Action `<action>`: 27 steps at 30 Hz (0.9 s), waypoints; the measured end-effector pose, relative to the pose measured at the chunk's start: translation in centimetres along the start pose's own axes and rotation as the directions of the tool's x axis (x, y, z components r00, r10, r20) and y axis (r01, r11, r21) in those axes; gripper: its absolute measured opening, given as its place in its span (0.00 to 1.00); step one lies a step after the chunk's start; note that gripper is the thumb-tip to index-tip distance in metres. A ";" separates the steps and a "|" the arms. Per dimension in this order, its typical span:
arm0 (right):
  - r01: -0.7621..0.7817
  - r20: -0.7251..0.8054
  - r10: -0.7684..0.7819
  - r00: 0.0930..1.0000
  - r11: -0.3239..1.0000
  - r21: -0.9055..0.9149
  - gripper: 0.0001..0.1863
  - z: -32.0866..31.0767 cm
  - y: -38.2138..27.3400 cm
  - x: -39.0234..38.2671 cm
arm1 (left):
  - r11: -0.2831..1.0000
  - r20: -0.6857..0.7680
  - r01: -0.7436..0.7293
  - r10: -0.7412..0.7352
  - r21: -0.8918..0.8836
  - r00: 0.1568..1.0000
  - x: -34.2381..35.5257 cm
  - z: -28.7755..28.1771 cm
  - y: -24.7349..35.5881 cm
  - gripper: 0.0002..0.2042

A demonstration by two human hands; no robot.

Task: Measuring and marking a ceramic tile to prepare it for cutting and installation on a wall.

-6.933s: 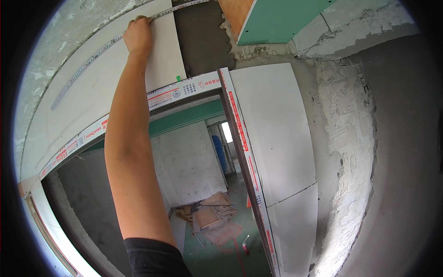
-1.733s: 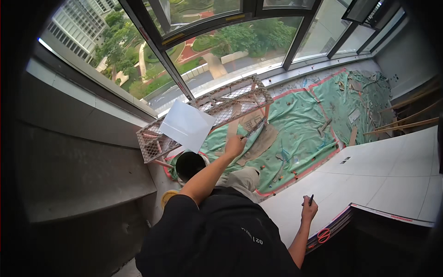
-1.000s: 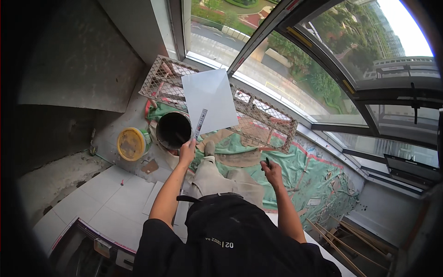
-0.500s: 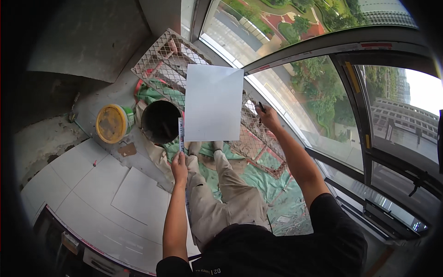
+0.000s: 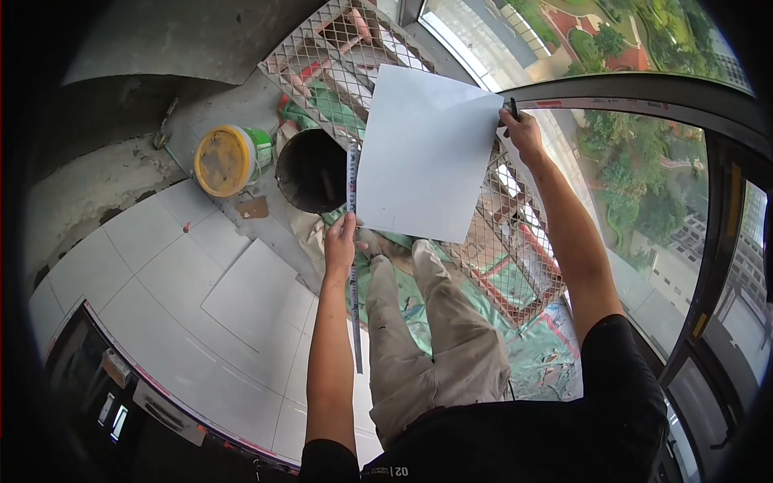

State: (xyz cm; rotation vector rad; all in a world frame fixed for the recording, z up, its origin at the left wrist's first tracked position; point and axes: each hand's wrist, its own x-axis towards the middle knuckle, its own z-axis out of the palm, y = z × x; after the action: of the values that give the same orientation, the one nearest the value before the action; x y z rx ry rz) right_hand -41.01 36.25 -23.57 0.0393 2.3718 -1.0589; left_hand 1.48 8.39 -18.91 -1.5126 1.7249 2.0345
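Observation:
A white rectangular tile point(image 5: 431, 153) lies in front of me over the metal mesh frame, slightly turned. My left hand point(image 5: 340, 241) is closed around a measuring tape strip point(image 5: 356, 310), which runs up beside the tile's left edge and hangs down past my wrist. Near the tile's lower left corner, faint short marks show. At the upper right edge of the tile is my right hand point(image 5: 523, 135), its fingers closed on a black pen point(image 5: 514, 107) that points upward. Whether these fingers also grip the tile's edge is hard to make out.
Beneath the tile, the rusty mesh frame point(image 5: 515, 278) rests over green sheeting point(image 5: 531, 370). A dark round bucket point(image 5: 288, 173) and a yellow-lidded bucket point(image 5: 221, 161) stand to the left. White floor tiles point(image 5: 161, 278), with one loose tile point(image 5: 258, 294), spread at lower left. Windows line the right.
My right hand, with the pen, has come from beside the tile's lower right to its upper right edge. The tile now looks more turned, and the whole view has shifted.

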 end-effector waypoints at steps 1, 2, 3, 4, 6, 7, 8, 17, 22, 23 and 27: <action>-0.015 -0.001 0.015 1.000 1.000 -0.010 0.26 0.1 -0.2 0.0 | 1.000 -0.003 -0.002 0.002 0.005 1.000 -0.1 0.3 -0.1 0.24; -0.029 -0.001 0.029 1.000 0.999 -0.020 0.27 0.2 -0.7 0.3 | 1.000 -0.010 -0.004 0.004 0.011 1.000 0.0 0.2 -0.1 0.24; -0.080 0.012 0.082 0.997 0.994 -0.072 0.25 -0.2 -1.0 0.9 | 0.999 0.043 -0.020 0.018 0.037 0.999 0.2 0.0 -0.2 0.25; -0.103 0.024 0.102 0.994 0.995 0.020 0.25 0.2 -1.0 0.8 | 0.999 0.031 -0.012 0.011 0.031 0.999 -0.3 -0.1 -0.5 0.25; -0.069 0.007 0.069 0.998 0.997 0.018 0.26 0.0 -1.2 0.9 | 0.982 0.156 -0.125 0.102 0.142 0.982 -1.5 0.5 -0.6 0.22; -0.027 0.012 0.028 1.000 0.997 -0.078 0.26 -0.3 -1.7 1.4 | 0.980 0.172 -0.139 0.114 0.143 0.979 -2.5 0.9 -1.0 0.21; 0.046 0.023 -0.042 0.999 0.985 -0.168 0.27 -0.5 -1.9 1.3 | 0.983 0.189 -0.131 0.107 0.124 0.976 -4.1 1.4 -1.6 0.21; 0.275 0.203 -0.197 0.959 0.817 -0.507 0.31 5.6 -10.5 1.0 | 0.999 0.318 0.015 0.002 -0.051 0.948 -12.8 7.7 -6.5 0.21; 0.391 0.313 -0.251 0.916 0.734 -0.555 0.32 8.3 -12.5 -0.4 | 0.994 0.351 0.069 -0.036 -0.083 0.936 -14.2 10.5 -8.7 0.22; 0.382 0.313 -0.236 0.920 0.718 -0.583 0.32 9.3 -13.0 -0.8 | 0.997 0.331 0.058 -0.036 -0.056 0.943 -14.1 10.4 -9.2 0.22; 0.462 0.339 -0.313 0.887 0.610 -0.644 0.31 9.5 -11.7 -0.6 | 0.995 0.290 0.085 -0.069 -0.044 0.955 -13.8 10.9 -9.9 0.23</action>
State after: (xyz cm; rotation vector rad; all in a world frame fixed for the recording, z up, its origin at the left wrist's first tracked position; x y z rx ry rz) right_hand -38.89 21.61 -20.52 -0.8711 2.4917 -0.1966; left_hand 7.90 27.49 -17.63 -1.2004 1.4875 2.1525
